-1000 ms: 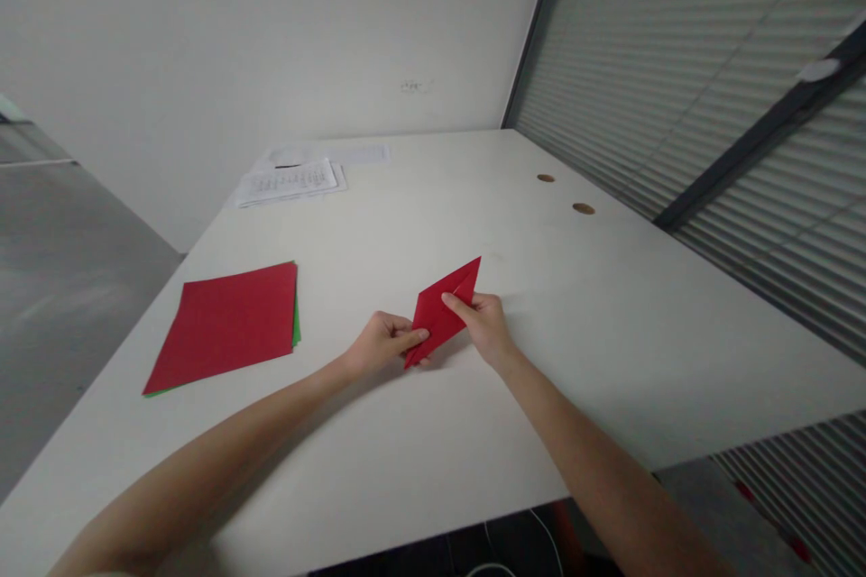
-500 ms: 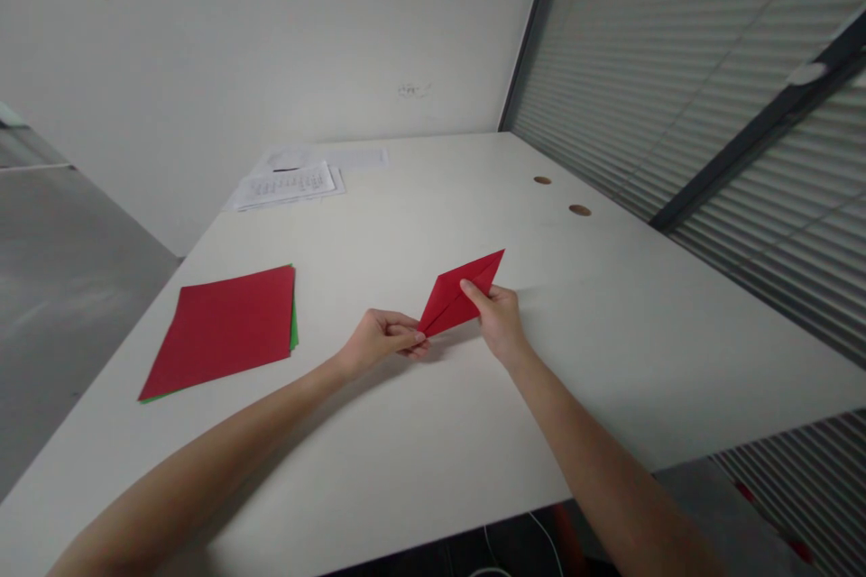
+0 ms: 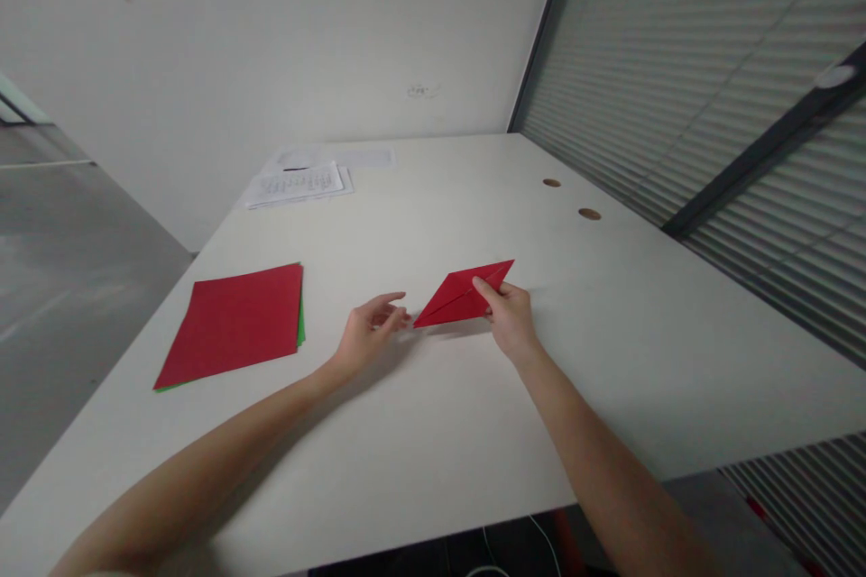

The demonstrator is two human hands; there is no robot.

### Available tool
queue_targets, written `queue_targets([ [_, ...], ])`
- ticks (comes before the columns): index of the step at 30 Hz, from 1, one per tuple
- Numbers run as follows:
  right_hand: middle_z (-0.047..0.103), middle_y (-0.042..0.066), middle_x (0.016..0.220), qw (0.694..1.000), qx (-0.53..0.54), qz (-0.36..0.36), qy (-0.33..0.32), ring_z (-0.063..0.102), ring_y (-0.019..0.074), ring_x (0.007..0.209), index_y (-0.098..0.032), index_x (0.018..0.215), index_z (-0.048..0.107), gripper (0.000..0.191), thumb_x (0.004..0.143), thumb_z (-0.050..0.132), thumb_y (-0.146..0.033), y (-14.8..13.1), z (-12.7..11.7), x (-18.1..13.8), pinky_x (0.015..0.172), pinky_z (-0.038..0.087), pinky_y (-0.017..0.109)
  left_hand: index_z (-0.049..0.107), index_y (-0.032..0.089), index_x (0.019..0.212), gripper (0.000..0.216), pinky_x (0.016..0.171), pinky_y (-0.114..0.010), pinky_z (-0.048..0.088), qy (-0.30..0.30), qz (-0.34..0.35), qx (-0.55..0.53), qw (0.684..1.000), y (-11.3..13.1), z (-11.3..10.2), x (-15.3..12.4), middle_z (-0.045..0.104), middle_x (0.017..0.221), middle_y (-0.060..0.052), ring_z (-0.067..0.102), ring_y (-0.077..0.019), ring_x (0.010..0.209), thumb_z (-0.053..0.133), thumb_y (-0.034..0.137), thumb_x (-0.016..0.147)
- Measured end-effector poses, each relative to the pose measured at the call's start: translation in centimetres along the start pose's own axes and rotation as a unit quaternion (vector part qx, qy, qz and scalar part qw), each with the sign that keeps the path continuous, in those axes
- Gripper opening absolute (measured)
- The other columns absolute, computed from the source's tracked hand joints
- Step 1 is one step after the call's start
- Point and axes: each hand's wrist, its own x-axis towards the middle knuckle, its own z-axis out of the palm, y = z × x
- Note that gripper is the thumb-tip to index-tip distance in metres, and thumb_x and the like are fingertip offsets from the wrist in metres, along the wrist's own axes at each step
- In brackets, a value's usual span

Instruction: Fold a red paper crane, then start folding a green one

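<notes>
A red sheet of origami paper (image 3: pixel 450 297), folded into a diamond with creases along its middle, is held just above the white table. My right hand (image 3: pixel 511 314) grips it near its right end, thumb on top and the other fingers underneath. Close to the paper's left tip is my left hand (image 3: pixel 369 329), its fingers apart and slightly curled, holding nothing. Between those fingertips and the tip there is a small gap.
To the left lies a stack of square paper (image 3: pixel 234 320), red on top with green edges showing below. Printed sheets (image 3: pixel 298 185) rest at the far left of the table (image 3: pixel 433 442). Two round holes (image 3: pixel 589 214) are near the right edge, beside window blinds (image 3: pixel 677 90).
My left hand has let go of the paper's left tip and drawn back leftward, its fingers opening. The folded paper now lies flatter in my right hand.
</notes>
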Motion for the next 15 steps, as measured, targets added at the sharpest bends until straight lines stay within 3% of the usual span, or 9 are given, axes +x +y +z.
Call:
queue_targets([
  [1, 0.054, -0.005, 0.045, 1.0, -0.008, 0.012, 0.005, 0.044, 0.0069, 0.039, -0.015, 0.062, 0.063, 0.036, 0.056, 0.082, -0.044, 0.2, 0.2, -0.1, 0.038, 0.035, 0.02, 0.064, 0.015, 0.114, 0.037, 0.074, -0.037, 0.054, 0.048, 0.077, 0.071, 0.993, -0.2, -0.2, -0.2, 0.071, 0.095, -0.012, 0.068, -0.0205, 0.082, 0.056, 0.041, 0.089],
  [3, 0.05, -0.006, 0.041, 0.999, -0.035, 0.041, -0.005, 0.039, 0.0059, 0.034, -0.015, 0.059, 0.059, 0.039, 0.055, 0.081, -0.047, 0.8, 0.6, -0.5, 0.033, 0.029, 0.019, 0.066, 0.019, 0.11, 0.026, 0.085, -0.04, 0.05, 0.093, 0.232, 0.191, 0.949, -0.2, -0.5, -0.5, 0.068, 0.105, -0.011, 0.063, -0.0224, 0.098, 0.058, 0.032, 0.088],
  [6, 0.054, -0.003, 0.042, 0.993, -0.078, 0.081, -0.047, 0.045, 0.0085, 0.034, -0.015, 0.061, 0.058, 0.041, 0.058, 0.079, -0.05, 1.8, 1.2, -1.0, 0.032, 0.033, 0.019, 0.063, 0.022, 0.114, 0.028, 0.09, -0.042, 0.045, 0.071, 0.361, 0.284, 0.885, 0.3, -0.8, -0.7, 0.067, 0.107, -0.009, 0.058, -0.0234, 0.105, 0.06, 0.024, 0.086],
  [11, 0.063, 0.004, 0.047, 0.97, -0.149, 0.12, -0.148, 0.054, 0.0126, 0.037, -0.013, 0.066, 0.065, 0.045, 0.061, 0.076, -0.056, 2.0, 0.9, -1.2, 0.036, 0.044, 0.022, 0.061, 0.02, 0.116, 0.032, 0.086, -0.039, 0.046, -0.064, 0.361, 0.331, 0.87, 0.3, 0.1, -0.3, 0.066, 0.11, -0.011, 0.06, -0.0234, 0.104, 0.06, 0.034, 0.088],
  [13, 0.06, 0.004, 0.043, 0.951, -0.223, 0.132, -0.17, 0.052, 0.0128, 0.033, -0.015, 0.057, 0.063, 0.048, 0.062, 0.074, -0.061, 1.3, 0.0, -0.8, 0.033, 0.042, 0.023, 0.061, 0.019, 0.117, 0.033, 0.087, -0.04, 0.046, -0.095, 0.33, 0.351, 0.871, -0.3, 0.6, 0.0, 0.064, 0.115, -0.012, 0.06, -0.024, 0.105, 0.058, 0.038, 0.089],
  [15, 0.054, 0.002, 0.036, 0.924, -0.325, 0.097, -0.174, 0.046, 0.0109, 0.03, -0.017, 0.046, 0.057, 0.052, 0.063, 0.072, -0.063, 0.3, -1.2, -0.3, 0.031, 0.035, 0.022, 0.065, 0.02, 0.112, 0.029, 0.086, -0.04, 0.046, -0.116, 0.304, 0.368, 0.871, -0.9, 0.9, 0.1, 0.064, 0.115, -0.011, 0.06, -0.024, 0.104, 0.056, 0.037, 0.091],
])
